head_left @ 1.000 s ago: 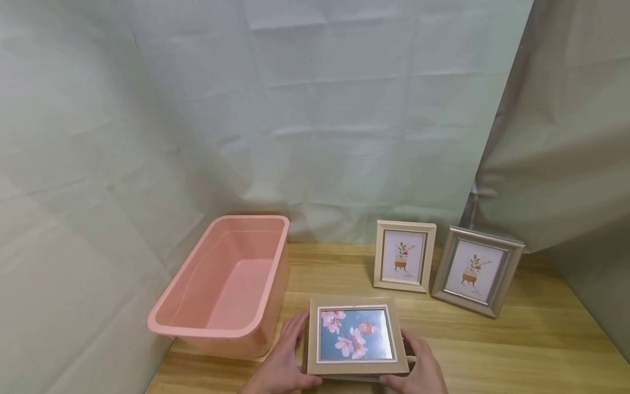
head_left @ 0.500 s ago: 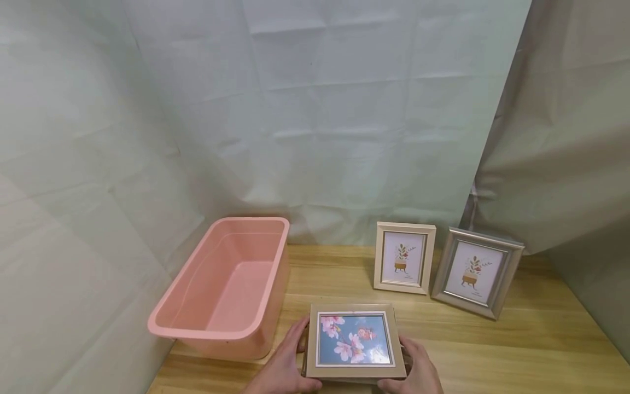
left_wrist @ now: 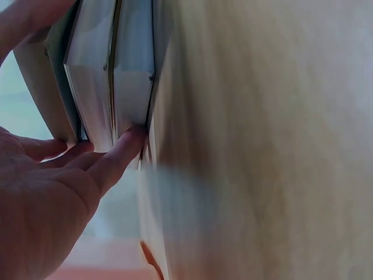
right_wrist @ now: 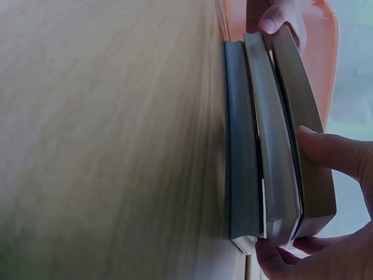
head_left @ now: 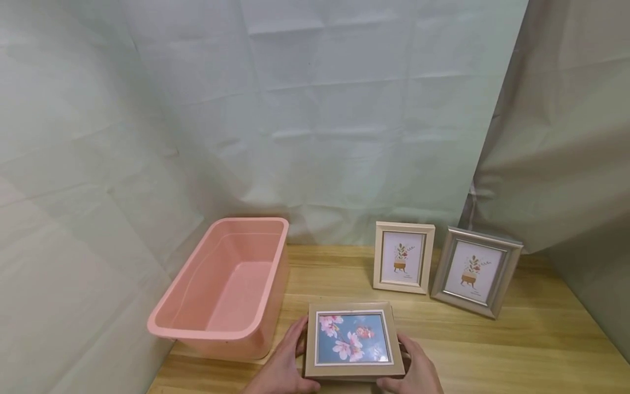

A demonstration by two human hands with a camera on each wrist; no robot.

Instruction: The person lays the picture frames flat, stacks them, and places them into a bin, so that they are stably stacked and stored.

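Pale cloth hangs behind a wood-grained table. Leftmost, a pink tub, its inner floor visible; next, left hand and right hand, cropped below, gripping the frame stack between them at front, lower frames mostly hidden from above; then standing cream frame and silver frame.

Bare fingers with short, rounded nails

The table bears a tub, stacked frames, a cream frame and a silver frame.
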